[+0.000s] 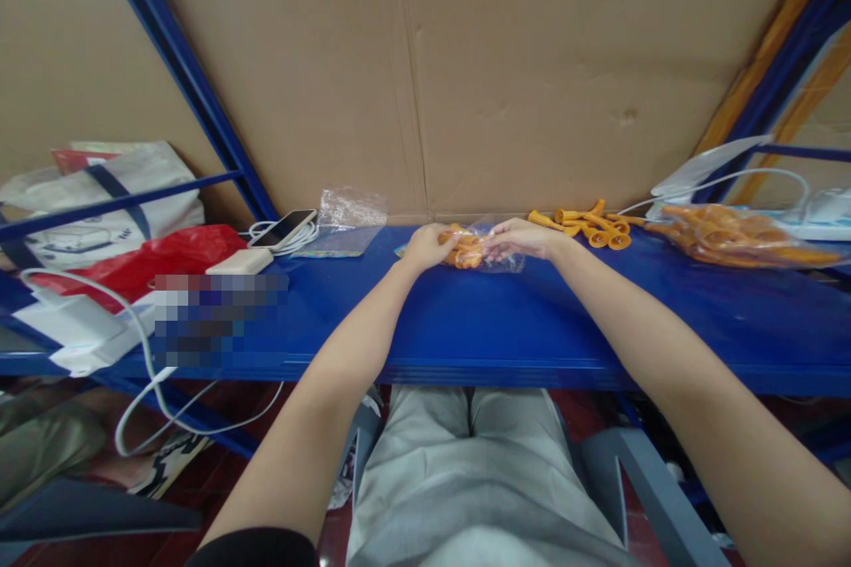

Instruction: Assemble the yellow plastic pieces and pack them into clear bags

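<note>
Over the blue shelf top [479, 319], a clear plastic bag [509, 264] with orange funnel-shaped plastic pieces [468, 255] lies between my hands. My left hand [426, 248] is closed around the bag's left side and the pieces there. My right hand [522, 239] pinches the clear film at the bag's right side. Just right of it lie several loose orange pieces [595, 226] in a small pile. Part of the bag is hidden behind my fingers.
A fuller bag of orange pieces [724, 235] lies at the right. To the left are a flat clear bag [349, 226], a phone [285, 230] on a coiled white cable, a red plastic bag [173, 261] and a white power strip [99, 345]. Cardboard [505, 71] stands behind.
</note>
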The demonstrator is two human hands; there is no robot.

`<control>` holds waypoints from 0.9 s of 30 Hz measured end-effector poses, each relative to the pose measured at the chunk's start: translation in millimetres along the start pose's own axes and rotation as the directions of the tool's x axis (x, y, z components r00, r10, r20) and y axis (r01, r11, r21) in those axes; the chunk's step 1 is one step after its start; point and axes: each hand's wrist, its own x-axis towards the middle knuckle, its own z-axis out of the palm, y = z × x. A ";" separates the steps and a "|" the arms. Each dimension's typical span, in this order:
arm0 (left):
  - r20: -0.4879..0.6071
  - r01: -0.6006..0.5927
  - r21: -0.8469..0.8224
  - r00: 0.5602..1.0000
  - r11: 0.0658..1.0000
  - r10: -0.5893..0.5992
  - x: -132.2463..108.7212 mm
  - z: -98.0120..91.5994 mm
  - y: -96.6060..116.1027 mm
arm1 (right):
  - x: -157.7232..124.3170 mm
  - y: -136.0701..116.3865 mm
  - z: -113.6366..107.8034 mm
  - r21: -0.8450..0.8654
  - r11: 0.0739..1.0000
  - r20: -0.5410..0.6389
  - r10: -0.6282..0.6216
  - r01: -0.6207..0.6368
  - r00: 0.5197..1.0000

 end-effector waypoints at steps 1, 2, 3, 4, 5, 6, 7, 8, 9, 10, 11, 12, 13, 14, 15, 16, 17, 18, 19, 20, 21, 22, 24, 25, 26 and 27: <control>-0.017 0.022 0.003 1.000 1.000 -0.022 0.3 -1.1 -0.6 | 0.0 -0.2 -2.5 -0.062 0.998 -0.032 0.006 -0.008 0.999; -0.032 0.045 0.003 0.998 0.999 -0.045 0.7 -2.5 -0.7 | 0.1 0.0 -5.5 -0.139 0.990 -0.074 0.004 -0.014 0.997; -0.045 0.066 0.002 0.997 0.998 -0.065 1.2 -4.1 -0.2 | 0.4 0.5 -8.6 -0.227 0.974 -0.126 -0.009 -0.021 0.992; -0.058 0.081 -0.002 0.995 0.997 -0.081 1.8 -6.0 0.8 | 1.0 1.5 -11.5 -0.320 0.947 -0.184 -0.033 -0.028 0.982; -0.070 0.087 -0.008 0.994 0.996 -0.088 2.3 -8.1 2.3 | 1.7 2.7 -13.9 -0.409 0.911 -0.243 -0.064 -0.043 0.968; -0.080 0.086 -0.018 0.993 0.996 -0.087 2.7 -10.1 4.0 | 2.6 4.1 -15.6 -0.490 0.869 -0.300 -0.098 -0.065 0.949; -0.090 0.081 -0.029 0.992 0.996 -0.083 2.8 -12.0 5.5 | 3.4 5.4 -16.7 -0.558 0.824 -0.358 -0.133 -0.098 0.924; -0.100 0.074 -0.038 0.992 0.997 -0.078 2.8 -13.5 6.6 | 4.0 6.6 -17.2 -0.613 0.778 -0.417 -0.171 -0.138 0.893; -0.112 0.070 -0.042 0.991 0.997 -0.074 2.5 -14.6 7.1 | 4.2 7.6 -17.3 -0.655 0.735 -0.467 -0.209 -0.178 0.859; -0.121 0.072 -0.041 0.990 0.997 -0.076 2.2 -15.0 6.7 | 4.1 8.3 -17.3 -0.683 0.699 -0.510 -0.246 -0.213 0.824; -0.130 0.084 -0.037 0.988 0.996 -0.088 2.0 -14.7 5.5 | 3.8 8.8 -17.5 -0.698 0.673 -0.545 -0.279 -0.244 0.791; -0.136 0.107 -0.033 0.985 0.994 -0.110 1.9 -13.8 3.5 | 3.2 8.9 -18.0 -0.702 0.660 -0.572 -0.298 -0.268 0.764; -0.137 0.141 -0.032 0.980 0.990 -0.144 2.0 -12.4 0.8 | 2.8 8.9 -19.0 -0.695 0.658 -0.595 -0.298 -0.291 0.747; -0.129 0.182 -0.035 0.974 0.983 -0.185 2.4 -10.8 -2.2 | 2.5 8.7 -20.6 -0.679 0.664 -0.612 -0.273 -0.315 0.742; -0.113 0.224 -0.045 0.967 0.974 -0.228 3.1 -9.2 -5.3 | 2.6 8.7 -22.6 -0.655 0.673 -0.626 -0.228 -0.345 0.745; -0.093 0.260 -0.060 0.960 0.964 -0.265 4.0 -8.1 -8.3 | 3.0 8.8 -25.0 -0.627 0.682 -0.640 -0.174 -0.377 0.749; -0.076 0.285 -0.085 0.954 0.955 -0.291 5.0 -7.7 -10.8 | 3.8 9.2 -27.3 -0.599 0.692 -0.641 -0.114 -0.402 0.759; -0.066 0.298 -0.117 0.949 0.947 -0.307 5.9 -8.0 -12.8 | 4.9 10.1 -29.5 -0.571 0.708 -0.629 -0.052 -0.415 0.775; -0.055 0.312 -0.146 0.945 0.939 -0.323 6.6 -9.0 -14.1 | 6.2 11.4 -31.2 -0.537 0.736 -0.603 0.007 -0.412 0.798; -0.035 0.328 -0.170 0.940 0.929 -0.339 7.0 -10.4 -14.8 | 7.5 13.0 -32.2 -0.497 0.772 -0.561 0.063 -0.396 0.825; -0.004 0.347 -0.184 0.935 0.920 -0.354 7.0 -12.1 -14.8 | 8.8 14.8 -32.3 -0.449 0.812 -0.508 0.110 -0.372 0.854; 0.035 0.368 -0.186 0.929 0.911 -0.368 6.8 -13.6 -14.4 | 10.0 16.7 -31.4 -0.401 0.847 -0.456 0.145 -0.348 0.878; 0.104 0.396 -0.183 0.918 0.900 -0.383 5.9 -15.1 -12.9 | 12.1 19.8 -26.7 -0.331 0.892 -0.413 0.155 -0.306 0.898; 0.117 0.403 -0.187 0.915 0.896 -0.387 5.5 -14.8 -12.2 | 13.1 20.8 -23.1 -0.323 0.904 -0.415 0.132 -0.281 0.900; 0.114 0.409 -0.197 0.912 0.891 -0.394 5.4 -13.8 -11.9 | 14.0 21.4 -19.0 -0.328 0.909 -0.425 0.099 -0.255 0.900; 0.100 0.417 -0.208 0.909 0.885 -0.404 5.5 -12.3 -11.9 | 14.9 21.5 -14.7 -0.337 0.912 -0.439 0.066 -0.233 0.896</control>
